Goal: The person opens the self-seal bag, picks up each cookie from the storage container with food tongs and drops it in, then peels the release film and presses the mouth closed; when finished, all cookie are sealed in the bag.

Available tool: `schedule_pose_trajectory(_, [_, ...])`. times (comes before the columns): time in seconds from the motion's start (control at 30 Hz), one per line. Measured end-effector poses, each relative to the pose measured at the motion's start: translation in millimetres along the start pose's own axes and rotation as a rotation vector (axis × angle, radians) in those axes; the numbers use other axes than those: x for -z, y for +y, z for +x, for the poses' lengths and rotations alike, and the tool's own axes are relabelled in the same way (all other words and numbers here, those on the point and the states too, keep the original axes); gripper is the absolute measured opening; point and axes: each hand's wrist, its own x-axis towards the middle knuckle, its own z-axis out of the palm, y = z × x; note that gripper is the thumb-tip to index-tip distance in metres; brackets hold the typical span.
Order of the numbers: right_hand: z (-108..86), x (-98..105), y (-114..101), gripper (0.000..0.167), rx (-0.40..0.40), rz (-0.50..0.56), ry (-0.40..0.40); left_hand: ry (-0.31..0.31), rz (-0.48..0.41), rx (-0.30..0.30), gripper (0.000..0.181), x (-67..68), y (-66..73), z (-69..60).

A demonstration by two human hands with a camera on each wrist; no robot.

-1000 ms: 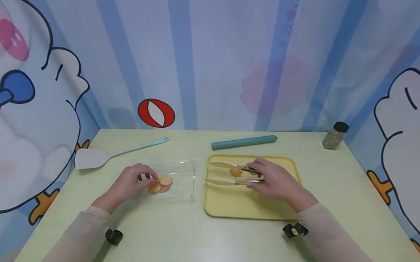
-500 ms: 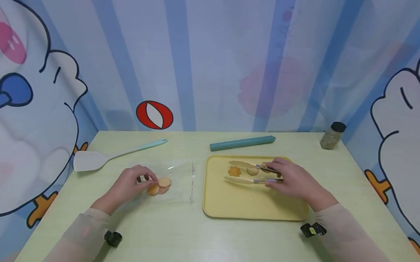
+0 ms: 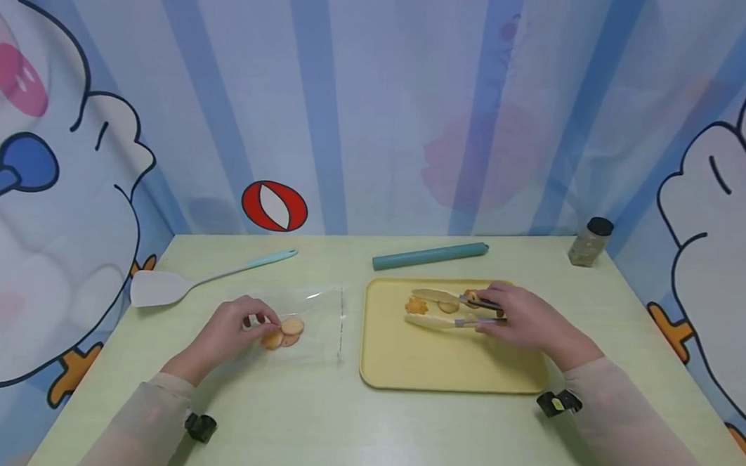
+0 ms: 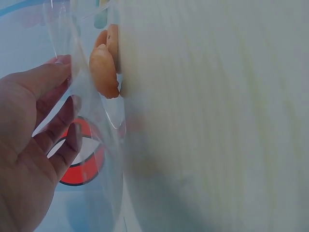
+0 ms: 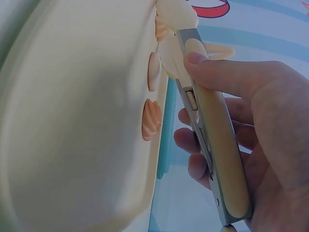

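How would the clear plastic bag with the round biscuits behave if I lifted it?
The clear bag would probably flop and crease, since it looks thin and wrinkled. It is likely light, with only a few biscuits showing inside. They might slide about, as they bunch together with room in the bag beside them.

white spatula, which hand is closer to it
Left. The left hand is on the near side of the spatula, pinching the clear bag; the right hand is well to its right, over the yellow tray, holding the tongs.
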Motion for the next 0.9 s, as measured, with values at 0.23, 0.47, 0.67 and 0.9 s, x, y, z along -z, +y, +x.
schedule_pose_trajectory(0.23, [2.3, 0.6, -1.1, 0.055, 0.015, 0.000, -0.007, -0.003, 0.004, 0.003, 0.013, -0.1, -0.9, -0.4])
schedule_pose_trajectory(0.47, [1.3, 0.8, -3.7, 0.055, 0.007, -0.020, -0.002, 0.001, 0.001, -0.007, 0.014, 0.3, -0.6, 0.0])
schedule_pose_trajectory(0.67, [0.2, -0.7, -5.1, 0.053, 0.043, -0.016, 0.023, 0.006, -0.001, -0.016, 0.014, 0.4, 0.0, 0.6])
schedule_pose_trajectory(0.9, [4.0, -3.0, -15.0, 0.049, 0.123, 0.022, 0.080, 0.014, -0.007, -0.027, 0.014, 1.6, 0.1, 0.1])
